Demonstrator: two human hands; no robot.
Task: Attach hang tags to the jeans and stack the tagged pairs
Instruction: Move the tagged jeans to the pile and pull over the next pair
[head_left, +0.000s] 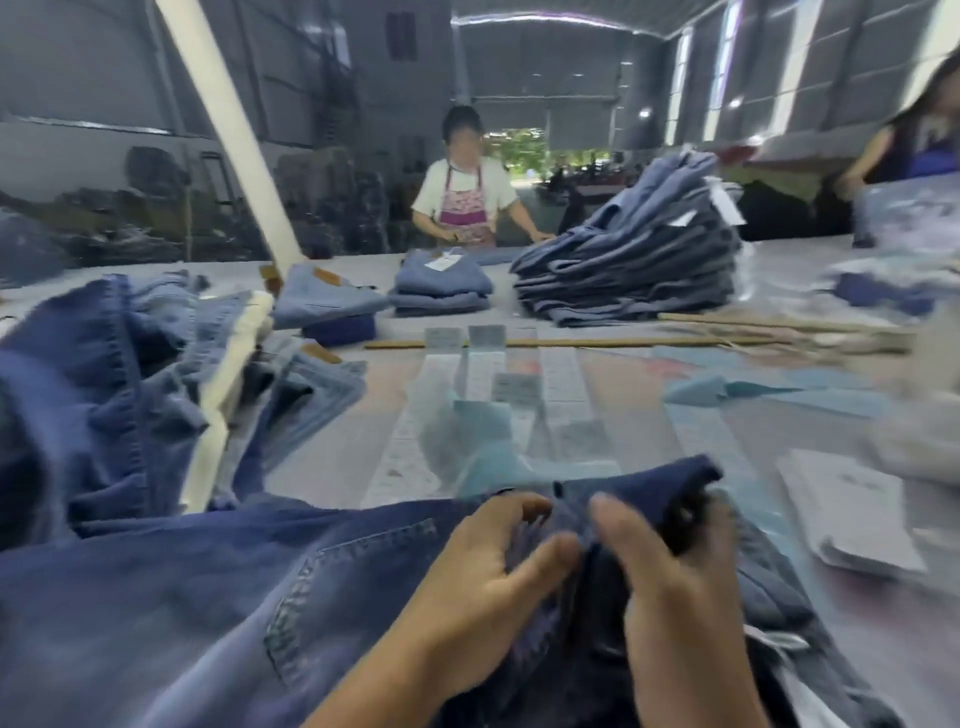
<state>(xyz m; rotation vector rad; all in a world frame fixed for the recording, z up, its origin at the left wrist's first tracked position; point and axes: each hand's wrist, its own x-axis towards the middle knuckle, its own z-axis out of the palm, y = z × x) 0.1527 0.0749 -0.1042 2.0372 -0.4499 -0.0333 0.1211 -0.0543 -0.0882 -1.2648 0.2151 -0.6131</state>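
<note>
A dark blue pair of jeans (218, 597) lies across the near edge of the table, its back pocket facing up at the left. My left hand (483, 577) and my right hand (670, 582) both grip the waistband (639, 488), fingers curled into the denim. Rows of paper hang tags (561, 384) lie on the table just beyond the waistband. The frame is blurred, so no tag in my fingers can be made out.
A heap of loose jeans (119, 384) fills the left. A tall stack of folded jeans (634, 260) and a low stack (441, 286) stand at the far side. White cards (852, 509) lie at the right. Two people work at the far edge.
</note>
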